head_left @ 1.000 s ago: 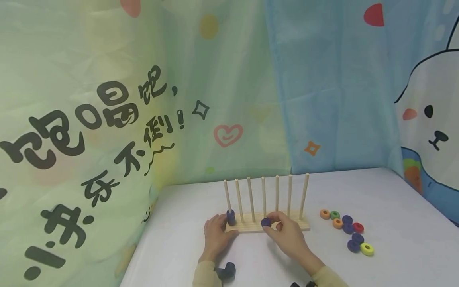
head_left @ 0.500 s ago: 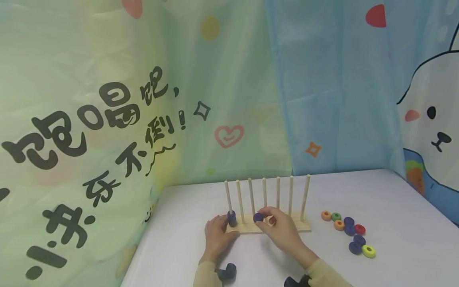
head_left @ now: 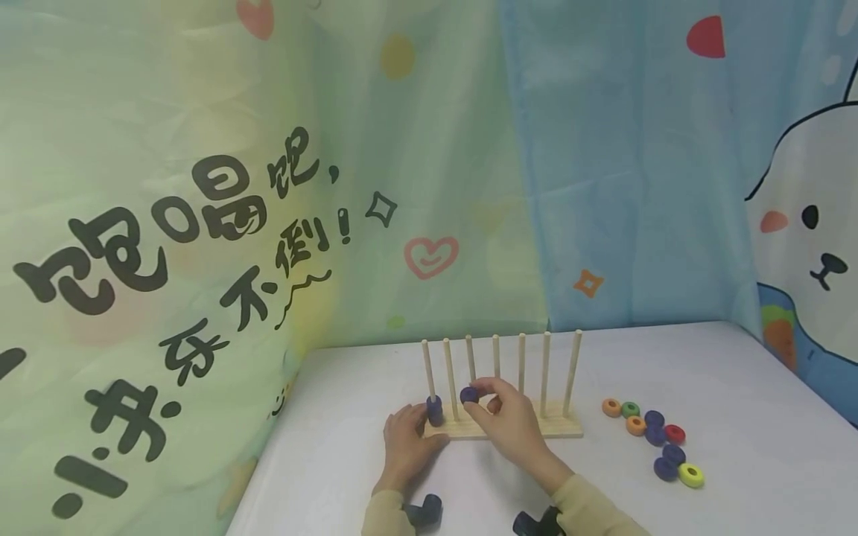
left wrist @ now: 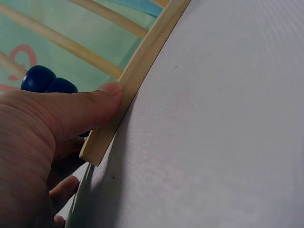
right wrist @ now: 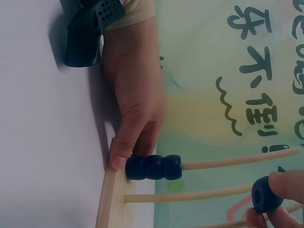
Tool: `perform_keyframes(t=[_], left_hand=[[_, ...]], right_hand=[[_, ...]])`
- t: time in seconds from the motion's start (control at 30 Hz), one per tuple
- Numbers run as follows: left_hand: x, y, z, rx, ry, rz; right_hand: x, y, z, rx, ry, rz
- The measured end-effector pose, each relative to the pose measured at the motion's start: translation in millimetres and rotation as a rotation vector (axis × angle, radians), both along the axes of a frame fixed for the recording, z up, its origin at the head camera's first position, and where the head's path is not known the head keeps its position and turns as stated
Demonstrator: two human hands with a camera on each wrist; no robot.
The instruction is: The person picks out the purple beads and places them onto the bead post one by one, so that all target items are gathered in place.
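A wooden peg stand [head_left: 556, 427] with several upright pegs rests on the white table. My left hand [head_left: 406, 447] grips its left end, the thumb [left wrist: 102, 102] pressing the front edge of the base and the other fingers behind. Three dark blue beads [right wrist: 153, 167] are stacked on the leftmost peg, beside that hand. Between thumb and fingertips, my right hand [head_left: 511, 420] pinches another dark blue bead [head_left: 468, 395], its hole [right wrist: 258, 195] facing the stand's base. In the head view this bead overlaps the third peg from the left; the right wrist view shows it off the pegs, near the second peg's tip.
Loose beads lie right of the stand: orange [head_left: 611, 407], green [head_left: 630, 410], red [head_left: 675, 434], yellow [head_left: 691, 475] and several dark blue ones [head_left: 666, 468]. Dark wrist-worn devices [head_left: 539, 522] show at the sleeves. A printed curtain [head_left: 429, 186] hangs behind the table.
My right hand has moved left along the stand and slightly up, carrying the pinched blue bead from the fourth peg toward the second and third. The left hand stays on the base.
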State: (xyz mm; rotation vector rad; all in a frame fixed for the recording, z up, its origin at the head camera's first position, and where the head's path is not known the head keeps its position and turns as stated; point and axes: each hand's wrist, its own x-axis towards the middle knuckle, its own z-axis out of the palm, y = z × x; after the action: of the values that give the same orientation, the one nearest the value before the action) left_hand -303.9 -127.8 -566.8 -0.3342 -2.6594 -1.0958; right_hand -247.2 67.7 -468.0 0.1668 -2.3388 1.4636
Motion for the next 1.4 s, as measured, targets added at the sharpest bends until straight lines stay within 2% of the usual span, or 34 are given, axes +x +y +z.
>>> perform_keyframes(t=[0.23, 0.5, 0.63, 1.0, 1.17, 1.4], left_hand=[[0.9, 0.3, 0.6, -0.002, 0.019, -0.003], [1.2, 1.3, -0.2, -0.007, 0.011, 0.001], [1.3, 1.6, -0.7, -0.010, 0.018, -0.002], [2.3, 1.4, 2.0, 0.004, 0.011, 0.005], [3.4, 1.3, 3.1, -0.002, 0.015, 0.001], [3.1, 1.4, 4.5, -0.006, 0.030, -0.003]], right_hand=[[-3.5, -1.2, 5.8, -0.007, 0.049, -0.008], [-4.1, -6.4, 12.1, -0.046, 0.028, -0.001], [-7.2, -7.9, 15.7, -0.054, 0.049, 0.000], [-13.4, -14.5, 39.7, -0.094, 0.091, 0.049], [-14.6, -19.2, 45.1, -0.084, 0.093, 0.061], [-20.1, -23.1, 47.0, -0.017, 0.138, 0.083]])
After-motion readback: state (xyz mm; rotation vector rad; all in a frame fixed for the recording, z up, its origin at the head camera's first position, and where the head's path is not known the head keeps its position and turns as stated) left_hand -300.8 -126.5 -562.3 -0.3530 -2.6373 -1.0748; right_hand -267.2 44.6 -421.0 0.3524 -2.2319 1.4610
